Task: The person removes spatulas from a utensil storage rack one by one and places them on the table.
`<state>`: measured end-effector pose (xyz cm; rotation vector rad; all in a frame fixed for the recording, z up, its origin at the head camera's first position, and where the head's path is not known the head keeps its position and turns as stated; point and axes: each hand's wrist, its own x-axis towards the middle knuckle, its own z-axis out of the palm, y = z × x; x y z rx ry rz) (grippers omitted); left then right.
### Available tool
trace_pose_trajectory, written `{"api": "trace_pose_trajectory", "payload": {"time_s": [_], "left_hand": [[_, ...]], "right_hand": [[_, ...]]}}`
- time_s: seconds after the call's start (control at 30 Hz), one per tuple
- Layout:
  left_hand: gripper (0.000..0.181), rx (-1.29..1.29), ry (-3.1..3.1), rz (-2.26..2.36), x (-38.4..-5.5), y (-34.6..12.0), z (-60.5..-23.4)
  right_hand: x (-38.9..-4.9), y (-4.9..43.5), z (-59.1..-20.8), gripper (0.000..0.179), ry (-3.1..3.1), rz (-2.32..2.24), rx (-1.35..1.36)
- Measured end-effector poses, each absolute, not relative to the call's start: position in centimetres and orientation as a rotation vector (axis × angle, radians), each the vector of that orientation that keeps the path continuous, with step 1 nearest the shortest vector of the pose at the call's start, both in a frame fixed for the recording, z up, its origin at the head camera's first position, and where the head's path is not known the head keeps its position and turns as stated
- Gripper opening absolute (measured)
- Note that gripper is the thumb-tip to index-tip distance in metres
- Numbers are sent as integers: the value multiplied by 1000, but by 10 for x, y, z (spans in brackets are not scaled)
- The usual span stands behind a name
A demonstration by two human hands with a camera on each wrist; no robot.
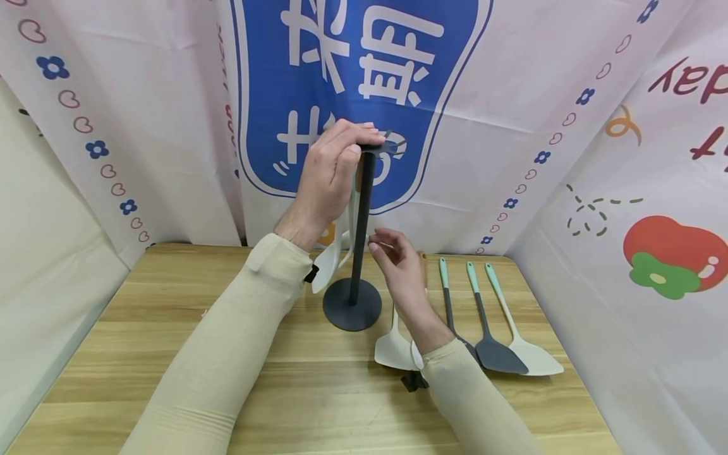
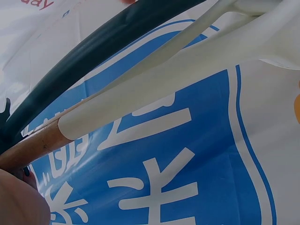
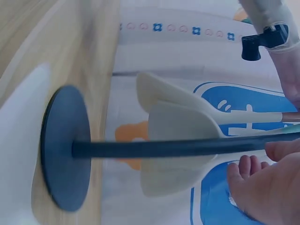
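A dark utensil stand [image 1: 361, 234] rises from a round base on the table. My left hand [image 1: 330, 167] holds its top, with fingers over the hook ring and the thumb at the side. White utensils [image 1: 325, 270] hang behind and left of the pole. One has a wooden handle [image 2: 40, 146], whose upper end lies close to my left hand. My right hand [image 1: 402, 268] is beside the pole on the right, fingers loosely bent and nothing visible held. In the right wrist view, its thumb [image 3: 281, 149] overlaps the pole's edge; whether it touches cannot be told.
On the table's right lie a white turner [image 1: 395, 351], partly behind my right forearm, a dark turner [image 1: 500, 356] and another white turner [image 1: 537, 358] with a mint handle. Another mint-handled dark utensil [image 1: 447, 297] lies beside them. A printed cloth [image 1: 455, 189] hangs behind the table.
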<state>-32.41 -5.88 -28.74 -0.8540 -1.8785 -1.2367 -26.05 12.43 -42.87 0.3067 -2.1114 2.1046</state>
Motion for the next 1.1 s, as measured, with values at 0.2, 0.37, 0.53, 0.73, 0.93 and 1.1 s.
{"api": "trace_pose_trajectory", "payload": {"time_s": [0.2,0.37,0.53,0.73,0.93,1.1], "left_hand": [[57,-858,-1876,-1237,-324,-59,-287],[58,-859,-1865,-1238,-325,-58,-287],[57,-861,-1855,-1233,-324,-58,-286],[58,-860,-1851,-1225,-323,-59,-286],[58,-861,-1869,-1217,-324,-61,-286],[57,-863,-1890,-1221,-323,-64,-285]], "right_hand": [[-271,112,-426,44,-1923,2320,346],[-275,106,-424,41,-1939,2358,336],[-280,103,-422,38,-2034,2295,320],[-288,101,-421,32,-2189,2092,416],[-292,100,-423,28,-2246,2048,478],[-293,98,-423,26,-2283,1974,488]]}}
